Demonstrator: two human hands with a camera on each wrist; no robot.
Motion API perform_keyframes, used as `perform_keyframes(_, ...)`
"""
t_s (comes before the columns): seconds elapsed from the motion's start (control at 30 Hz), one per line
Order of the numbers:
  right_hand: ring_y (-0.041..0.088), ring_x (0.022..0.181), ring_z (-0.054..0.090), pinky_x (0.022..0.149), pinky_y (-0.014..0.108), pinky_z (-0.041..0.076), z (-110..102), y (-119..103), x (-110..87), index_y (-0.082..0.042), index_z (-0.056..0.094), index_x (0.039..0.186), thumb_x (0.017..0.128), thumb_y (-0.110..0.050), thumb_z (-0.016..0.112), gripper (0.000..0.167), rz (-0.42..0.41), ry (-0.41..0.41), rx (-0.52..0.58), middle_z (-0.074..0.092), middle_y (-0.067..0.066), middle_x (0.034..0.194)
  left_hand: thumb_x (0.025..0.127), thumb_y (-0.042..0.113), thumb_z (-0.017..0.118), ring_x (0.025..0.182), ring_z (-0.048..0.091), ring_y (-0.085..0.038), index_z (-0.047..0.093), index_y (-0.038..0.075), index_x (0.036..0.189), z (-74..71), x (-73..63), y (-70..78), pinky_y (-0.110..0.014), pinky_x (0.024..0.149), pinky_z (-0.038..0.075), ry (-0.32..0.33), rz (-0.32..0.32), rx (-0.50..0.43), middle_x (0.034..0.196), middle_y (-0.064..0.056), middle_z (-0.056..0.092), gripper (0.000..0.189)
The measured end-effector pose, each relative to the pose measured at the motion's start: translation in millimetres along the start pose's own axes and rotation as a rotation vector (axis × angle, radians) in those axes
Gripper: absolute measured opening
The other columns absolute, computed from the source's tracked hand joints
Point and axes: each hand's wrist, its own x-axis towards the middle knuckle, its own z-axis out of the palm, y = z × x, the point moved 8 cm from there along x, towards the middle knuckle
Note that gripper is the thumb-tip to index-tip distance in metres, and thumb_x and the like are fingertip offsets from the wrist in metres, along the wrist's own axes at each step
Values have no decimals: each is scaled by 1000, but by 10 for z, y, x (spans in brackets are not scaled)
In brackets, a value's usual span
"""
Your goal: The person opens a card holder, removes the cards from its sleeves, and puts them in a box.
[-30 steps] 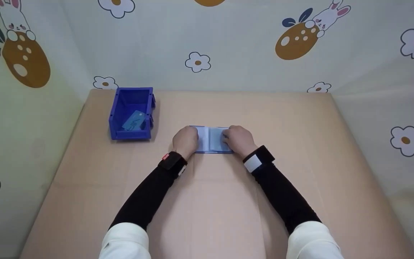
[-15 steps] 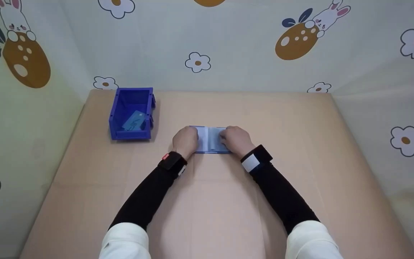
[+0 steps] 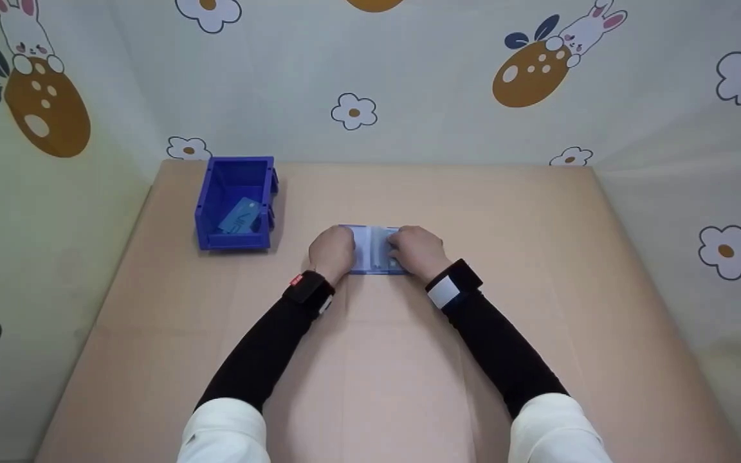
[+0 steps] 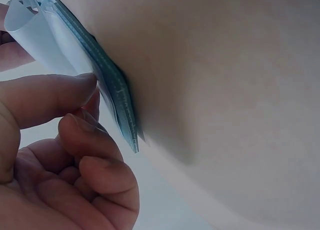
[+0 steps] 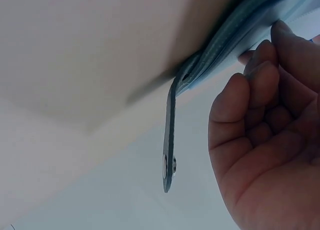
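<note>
A blue card holder (image 3: 363,252) lies opened out on the table in the head view, its clear sleeves facing up. My left hand (image 3: 332,252) pinches its left edge between thumb and curled fingers; the left wrist view shows the stitched blue cover (image 4: 120,97) from the side. At the right half, my right hand (image 3: 420,251) pinches a clear sleeve, which bends up as a translucent curl (image 4: 37,37) in the left wrist view. From the cover's right side hangs a strap (image 5: 170,135) with a metal snap, seen in the right wrist view.
A blue plastic bin (image 3: 235,242) stands at the table's back left, with a light-blue card (image 3: 240,216) lying inside. Patterned curtain walls (image 3: 448,96) border the beige table (image 3: 402,373) at the back and sides.
My right hand has shifted slightly left over the card holder, drawing the clear sleeve toward the fold. The left hand and the bin have stayed in place.
</note>
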Motion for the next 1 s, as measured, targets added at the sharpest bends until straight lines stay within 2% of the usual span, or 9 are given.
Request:
perform_keyframes(0.2,23,83,63,71,39,52,14,-23,15,-10,77,99,92,-16,70,12,13,-22,0,69,9,93,88,0,55,69,59,-24,44,13,59,0,1,-9,-45,62,54,-7,-9,1,72,-8,61,34)
perform_keyframes(0.43,24,84,64,71,40,53,22,-31,30,-9,76,96,92,-17,70,11,25,-37,-12,69,9,92,90,1,56,73,64,-27,50,9,62,-10,-7,5,-45,63,54,4,-1,2,77,-13,65,30)
perform_keyframes(0.8,27,88,66,73,41,53,31,-49,33,-8,76,100,92,-18,70,14,-17,-21,-46,70,12,95,89,0,54,71,62,-26,57,6,65,-39,-14,42,-44,61,54,-14,7,-9,78,-13,65,25)
perform_keyframes(0.93,27,88,66,73,42,53,37,-37,35,-9,76,100,92,-18,69,14,-15,-20,-34,70,13,96,87,2,58,62,50,-19,55,8,63,-53,-5,118,-34,52,43,-42,25,-44,68,-5,56,25)
perform_keyframes(1.0,28,87,66,72,42,53,36,-35,34,-9,76,100,92,-18,69,13,-17,-15,-23,70,13,96,86,4,61,60,46,-18,58,7,65,-76,-10,184,-33,52,37,-43,54,-68,67,-2,52,21)
